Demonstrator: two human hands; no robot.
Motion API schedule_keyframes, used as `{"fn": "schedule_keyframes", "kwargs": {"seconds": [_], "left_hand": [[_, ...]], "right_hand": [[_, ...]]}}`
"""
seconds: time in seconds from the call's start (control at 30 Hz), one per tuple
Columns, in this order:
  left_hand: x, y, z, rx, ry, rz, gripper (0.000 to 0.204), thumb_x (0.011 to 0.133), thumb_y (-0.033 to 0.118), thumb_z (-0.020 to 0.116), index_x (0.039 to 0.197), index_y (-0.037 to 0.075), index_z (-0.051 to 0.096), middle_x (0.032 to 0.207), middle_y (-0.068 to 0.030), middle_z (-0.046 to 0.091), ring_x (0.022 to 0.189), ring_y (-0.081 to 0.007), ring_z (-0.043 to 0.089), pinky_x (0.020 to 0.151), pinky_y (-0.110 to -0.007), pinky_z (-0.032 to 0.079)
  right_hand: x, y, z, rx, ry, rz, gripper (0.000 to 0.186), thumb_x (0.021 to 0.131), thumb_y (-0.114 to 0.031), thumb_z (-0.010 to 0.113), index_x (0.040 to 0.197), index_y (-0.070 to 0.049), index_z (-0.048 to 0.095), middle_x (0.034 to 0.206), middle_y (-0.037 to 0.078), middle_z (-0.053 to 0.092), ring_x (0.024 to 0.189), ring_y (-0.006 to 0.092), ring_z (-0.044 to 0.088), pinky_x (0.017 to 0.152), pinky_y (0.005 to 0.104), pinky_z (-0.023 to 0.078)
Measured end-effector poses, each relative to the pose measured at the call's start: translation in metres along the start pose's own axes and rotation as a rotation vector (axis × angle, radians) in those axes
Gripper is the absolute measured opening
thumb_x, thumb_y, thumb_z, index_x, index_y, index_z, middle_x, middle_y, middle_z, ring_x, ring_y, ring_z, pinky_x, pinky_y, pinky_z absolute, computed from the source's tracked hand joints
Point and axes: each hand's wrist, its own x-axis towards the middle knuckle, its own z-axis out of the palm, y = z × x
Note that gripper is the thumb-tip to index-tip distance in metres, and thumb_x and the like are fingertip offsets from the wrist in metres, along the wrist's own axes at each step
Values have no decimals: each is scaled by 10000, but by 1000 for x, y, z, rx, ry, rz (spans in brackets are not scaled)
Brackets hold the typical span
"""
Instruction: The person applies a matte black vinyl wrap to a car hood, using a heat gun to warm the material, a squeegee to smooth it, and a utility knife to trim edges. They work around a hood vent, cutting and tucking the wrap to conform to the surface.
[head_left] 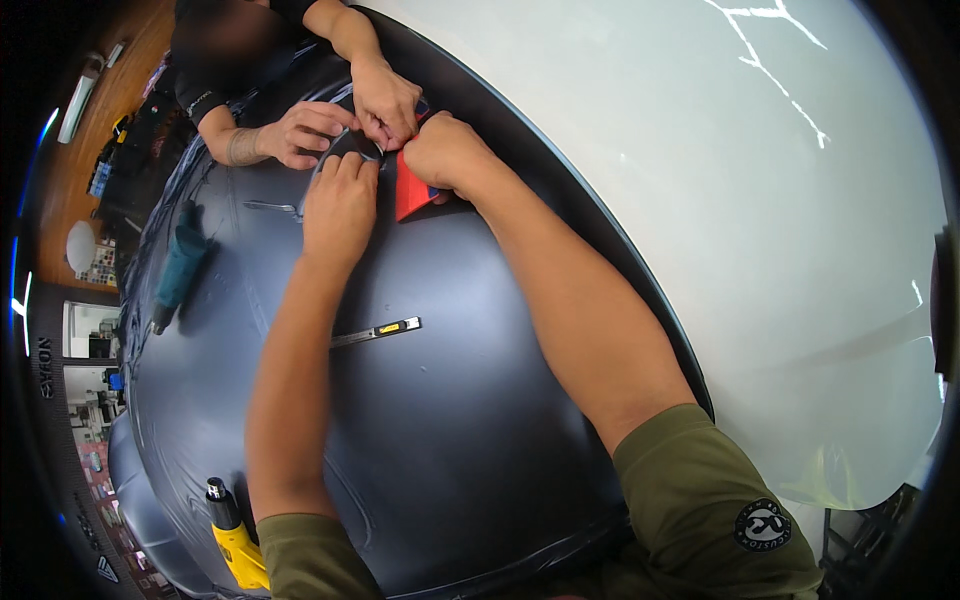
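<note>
Dark satin film (pixel 450 400) covers a large curved car panel beneath my forearms. Near the panel's far edge, my left hand (pixel 342 205) is closed, its curled fingertips gripping a raised bit of the film. My right hand (pixel 448 155) is closed beside it, around a flat red squeegee (pixel 411 192) with a dark blue edge; part of it is hidden under the hand. Facing me, a co-worker's hands (pixel 386 104) work at the same spot, one touching the film by my left fingers, the other next to my right hand. The exact contact of the fingertips is partly hidden.
A snap-off knife (pixel 395 328) lies on the film between my forearms. Left of them are a teal heat gun (pixel 178 268) and a yellow heat gun (pixel 236 545). A glossy white panel (pixel 740 250) fills the right. Wrinkled film hangs along the left edge.
</note>
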Motion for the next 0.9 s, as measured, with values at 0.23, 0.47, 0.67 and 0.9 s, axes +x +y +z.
{"fn": "schedule_keyframes", "kwargs": {"seconds": [0.23, 0.47, 0.67, 0.9], "left_hand": [[8, 6, -6, 121, -156, 80, 73, 823, 110, 591, 847, 47, 620, 858, -84, 577, 858, -248, 591, 719, -357, 533], [9, 5, 2, 28, -37, -33, 71, 825, 102, 581, 853, 47, 617, 879, -89, 584, 885, -255, 603, 726, -361, 538], [14, 22, -1, 273, -214, -18, 73, 818, 102, 590, 854, 41, 607, 872, -89, 577, 846, -232, 618, 641, -315, 564], [3, 13, -1, 234, -126, -11, 50, 812, 96, 593, 835, 53, 604, 856, -79, 580, 840, -220, 622, 615, -313, 560]], "right_hand": [[1, 8, -1, 9, -65, -32, 473, 936, -330, 590, 985, 140, 617, 801, 228, 700, 584, 254, 704, 513, 358, 576], [-3, 9, -1, 215, -24, 7, 274, 865, -132, 571, 902, 121, 672, 864, 228, 695, 630, 298, 707, 513, 374, 568], [-5, 7, 0, 301, -3, 5, 294, 879, -154, 591, 946, 124, 656, 886, 234, 701, 635, 297, 712, 531, 372, 572], [-9, 5, 0, 262, 25, 7, 320, 874, -166, 594, 994, 130, 603, 879, 259, 698, 632, 302, 717, 573, 374, 580]]}}
